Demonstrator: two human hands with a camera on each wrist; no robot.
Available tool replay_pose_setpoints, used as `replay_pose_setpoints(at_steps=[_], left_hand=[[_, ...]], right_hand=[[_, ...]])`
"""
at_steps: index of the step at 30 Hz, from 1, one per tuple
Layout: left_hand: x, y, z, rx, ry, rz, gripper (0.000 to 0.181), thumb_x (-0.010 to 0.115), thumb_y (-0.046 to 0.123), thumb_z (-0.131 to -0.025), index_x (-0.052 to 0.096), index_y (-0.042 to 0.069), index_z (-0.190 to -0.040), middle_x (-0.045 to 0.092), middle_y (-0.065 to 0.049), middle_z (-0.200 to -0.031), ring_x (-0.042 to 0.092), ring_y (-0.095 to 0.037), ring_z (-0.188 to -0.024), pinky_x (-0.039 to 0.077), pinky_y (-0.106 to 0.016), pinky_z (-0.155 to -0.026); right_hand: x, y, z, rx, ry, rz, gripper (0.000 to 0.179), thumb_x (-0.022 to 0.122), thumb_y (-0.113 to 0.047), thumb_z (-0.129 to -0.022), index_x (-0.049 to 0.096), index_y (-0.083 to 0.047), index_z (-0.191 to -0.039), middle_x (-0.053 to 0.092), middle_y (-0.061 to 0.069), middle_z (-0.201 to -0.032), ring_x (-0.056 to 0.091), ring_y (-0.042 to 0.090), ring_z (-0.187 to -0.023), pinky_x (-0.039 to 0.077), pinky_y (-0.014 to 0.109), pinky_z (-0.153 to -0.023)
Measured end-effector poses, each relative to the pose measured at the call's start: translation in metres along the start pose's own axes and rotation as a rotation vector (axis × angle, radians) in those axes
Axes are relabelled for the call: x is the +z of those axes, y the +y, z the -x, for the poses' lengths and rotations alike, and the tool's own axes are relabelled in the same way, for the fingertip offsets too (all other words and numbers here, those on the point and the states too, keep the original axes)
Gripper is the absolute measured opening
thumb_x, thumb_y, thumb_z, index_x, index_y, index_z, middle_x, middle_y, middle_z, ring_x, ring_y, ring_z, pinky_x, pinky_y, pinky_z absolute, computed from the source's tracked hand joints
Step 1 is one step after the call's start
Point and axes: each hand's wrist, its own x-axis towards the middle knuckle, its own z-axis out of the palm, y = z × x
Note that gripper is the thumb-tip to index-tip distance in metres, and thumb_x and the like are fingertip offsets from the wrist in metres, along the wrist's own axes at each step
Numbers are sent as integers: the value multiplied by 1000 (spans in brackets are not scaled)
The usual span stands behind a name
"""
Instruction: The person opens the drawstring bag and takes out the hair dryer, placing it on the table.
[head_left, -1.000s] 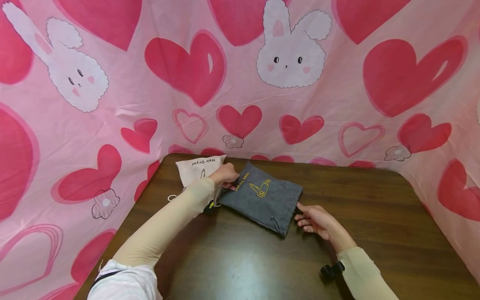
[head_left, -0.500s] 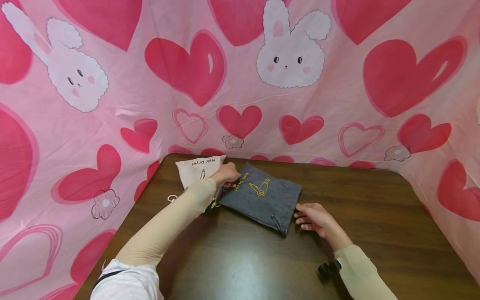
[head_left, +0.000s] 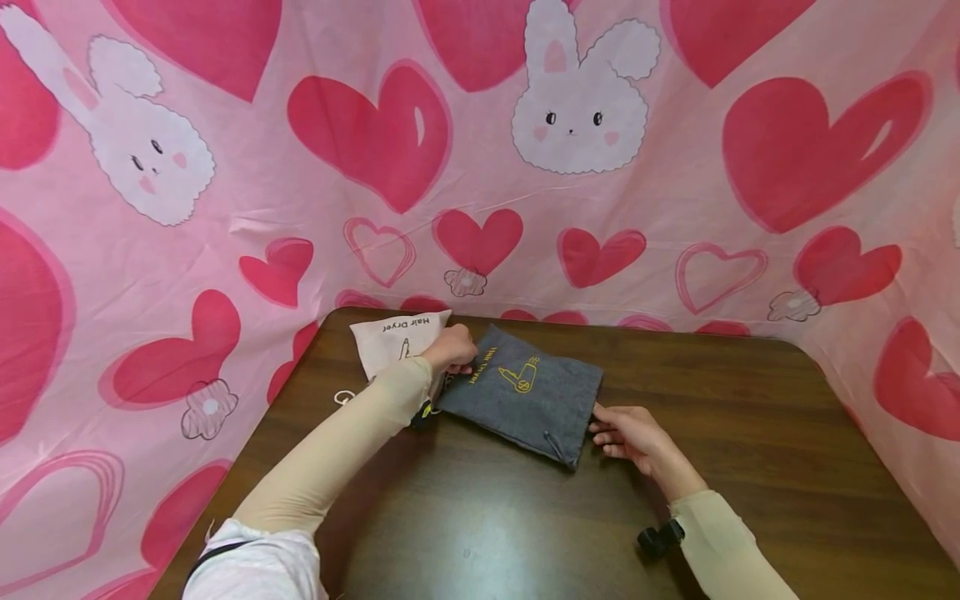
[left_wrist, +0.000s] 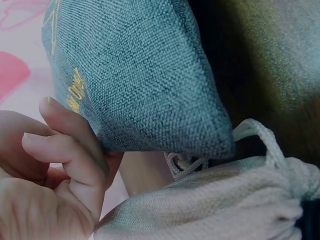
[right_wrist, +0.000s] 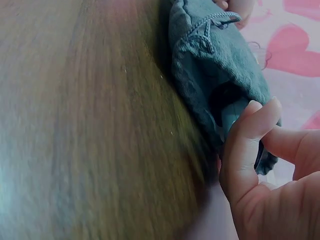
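Note:
A dark grey drawstring bag (head_left: 536, 392) with yellow "Hair Dryer" print and a dryer drawing lies on the table, bulging. My left hand (head_left: 452, 350) pinches its closed end at the far left. In the left wrist view, fingers curl at the bag's edge and some fingertips are hidden. At the bag's mouth, my right hand (head_left: 637, 437) curls its fingers around a dark item (right_wrist: 259, 152), mostly covered by them. Inside the gaping mouth, the right wrist view shows a smooth grey-blue part (right_wrist: 231, 114), kind unclear. The grey drawstring cord (right_wrist: 207, 25) is knotted loosely.
Behind my left forearm lies a pale pink drawstring bag (head_left: 390, 337), also printed "Hair Dryer", its white cord (head_left: 343, 397) looped out. A black item with a yellow mark (head_left: 423, 414) sits beside it. Pink heart-and-rabbit cloth (head_left: 480, 192) hangs behind the brown table (head_left: 712, 392).
The grey bag's mouth end and my right hand have shifted very slightly left. My left hand stays at the bag's closed end.

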Motion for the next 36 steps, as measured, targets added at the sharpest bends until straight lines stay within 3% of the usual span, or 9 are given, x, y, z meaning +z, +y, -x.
replay_pose_setpoints(at_steps=[6,12,16,24,31,36], left_hand=[[-1,-1,-2,2,4,-16,34,51,-3,-101,46,8,-70,41,-3,-50,55,-15,-45,38,-26,-41],[1,-2,-3,12,19,-106,18,52,-1,-102,63,-1,-87,62,-12,-68,57,-14,-46,39,-26,-41],[1,-2,-2,9,21,-111,15,52,-2,-102,66,-4,-95,65,-15,-72,57,-14,-46,39,-26,-41],[0,-1,-1,17,6,-118,17,51,-1,-102,66,-3,-92,59,-10,-62,57,-14,-46,36,-26,-40],[0,-1,3,20,0,-84,19,49,-2,-101,60,1,-86,52,-8,-58,55,-14,-45,35,-25,-40],[0,-1,9,27,-4,11,29,50,1,-101,46,9,-74,49,-6,-61,56,-14,-45,39,-24,-41]], right_hand=[[-8,-1,2,9,26,33,34,62,-29,-108,65,5,-113,67,3,-86,65,10,-69,56,25,-62],[-13,-1,4,17,35,27,42,62,-28,-109,60,11,-124,69,4,-86,67,11,-69,58,26,-62],[-13,-1,5,23,36,38,49,62,-30,-108,56,14,-130,70,6,-89,68,12,-70,60,28,-64],[-17,-6,6,3,30,86,55,64,-36,-107,53,12,-131,71,14,-101,72,19,-75,63,38,-67],[-19,-8,1,31,31,162,56,66,-36,-106,56,10,-136,70,11,-102,71,19,-78,62,35,-65],[-18,-9,-3,52,33,171,47,66,-32,-106,59,7,-131,59,8,-94,64,15,-71,59,29,-61]])
